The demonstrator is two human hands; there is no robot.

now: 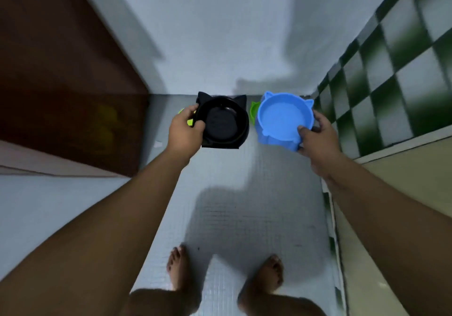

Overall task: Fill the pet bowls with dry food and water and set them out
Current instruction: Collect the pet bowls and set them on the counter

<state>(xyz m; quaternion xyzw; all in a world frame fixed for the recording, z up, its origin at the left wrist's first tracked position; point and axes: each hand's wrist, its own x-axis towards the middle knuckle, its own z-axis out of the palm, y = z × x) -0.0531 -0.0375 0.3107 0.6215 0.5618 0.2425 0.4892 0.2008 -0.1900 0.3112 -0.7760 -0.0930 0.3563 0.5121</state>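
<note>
The left hand (186, 130) is closed on the rim of a black bowl (223, 123), thumb over the edge and fingers under it. The right hand (318, 136) is closed on the rim of a blue bowl (283, 120) in the same way, with the thumb inside the edge. Both bowls have small cat ears and are held side by side, near each other but not touching, low over the grey floor (244, 205) close to the wall.

The blue bowl seems to hold water, though the picture is blurred. As each bowl is gripped only at one side, it could tilt and spill when it goes down. The thumb in the blue bowl may also wet or dirty the water. The black bowl is too dark to tell its content.

Behind the hands some green plastic (254, 110) shows between the bowls, and a yellow-green piece (189, 121) beside the left hand; setting a bowl on these would leave it unsteady.

Count: two bowls in hand, two hands, two bare feet (177, 264), and two green pieces, maybe one thing.
</note>
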